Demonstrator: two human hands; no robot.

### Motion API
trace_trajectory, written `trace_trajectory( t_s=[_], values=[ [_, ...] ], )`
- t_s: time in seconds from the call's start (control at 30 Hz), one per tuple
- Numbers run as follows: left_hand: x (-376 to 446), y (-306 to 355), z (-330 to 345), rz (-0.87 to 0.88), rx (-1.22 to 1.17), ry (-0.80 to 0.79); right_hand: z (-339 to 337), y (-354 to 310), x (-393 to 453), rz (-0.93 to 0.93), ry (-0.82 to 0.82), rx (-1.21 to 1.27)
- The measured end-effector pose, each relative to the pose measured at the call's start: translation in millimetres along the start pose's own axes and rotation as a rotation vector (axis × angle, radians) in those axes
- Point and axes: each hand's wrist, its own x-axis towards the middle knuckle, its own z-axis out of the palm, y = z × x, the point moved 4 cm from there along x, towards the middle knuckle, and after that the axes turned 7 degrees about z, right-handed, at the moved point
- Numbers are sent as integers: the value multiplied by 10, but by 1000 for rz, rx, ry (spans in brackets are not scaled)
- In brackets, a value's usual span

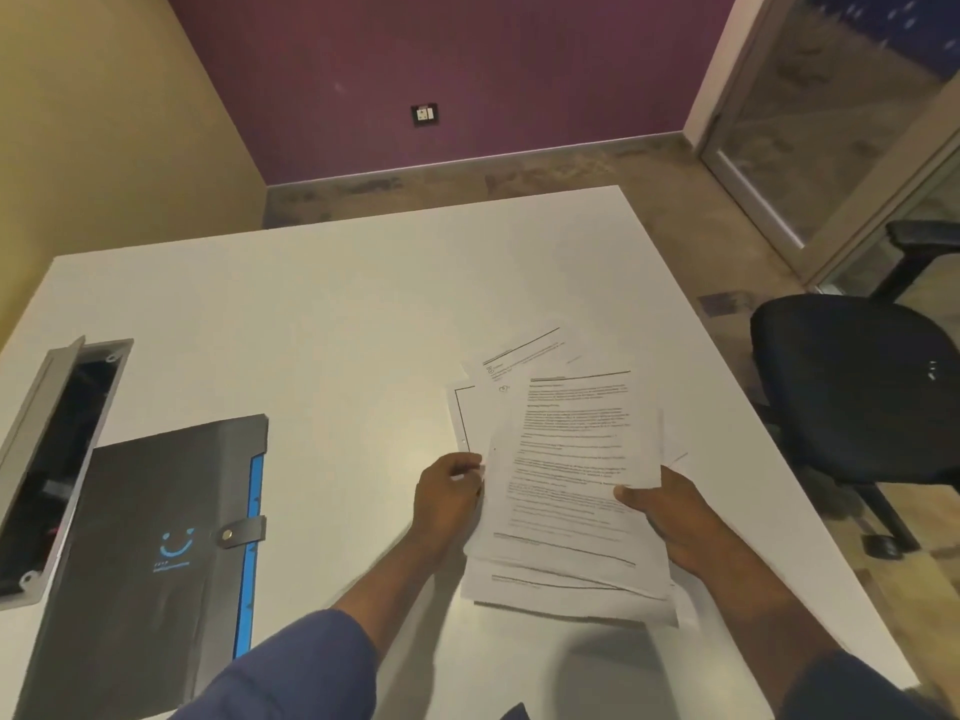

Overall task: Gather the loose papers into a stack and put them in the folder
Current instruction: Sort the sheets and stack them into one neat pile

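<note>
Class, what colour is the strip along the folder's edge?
Bright blue, on the dark grey folder; the strip shows best in the head view.

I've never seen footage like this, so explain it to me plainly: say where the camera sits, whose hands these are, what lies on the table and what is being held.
There is one picture, from a camera worn on a person's head, looking down at their own hands. No machine is involved. On the white table lies a dark folder, closed with a snap strap. The left hand and right hand both grip a loose, uneven bunch of printed papers. A grey cable hatch stands open at the left, and a black chair stands to the right.
</note>
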Motion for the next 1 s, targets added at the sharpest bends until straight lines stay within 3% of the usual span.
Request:
trace_trajectory(
  t_s=[0.2, 0.37, 0.5, 0.7, 0.87, 1.0],
  values=[
    [196, 54, 68, 453, 351, 1, -200, 25, -29, 58, 65, -24],
    [267, -3, 235, 491, 778, -175, -283, 159, -7, 93, 174, -61],
    [271, 96, 392, 621, 828, -200, -266, 188, -90, 73, 117, 14],
    [384, -17, 554, 496, 918, -376, -373, 56, -269, 15, 49, 73],
    [404, -180, 386, 527, 1178, -396, -370, -77, -320, -21, 12, 73],
    [391, -262, 60, 485, 1223, -378, -224, -164, -273, -50, -8, 75]
  ],
)
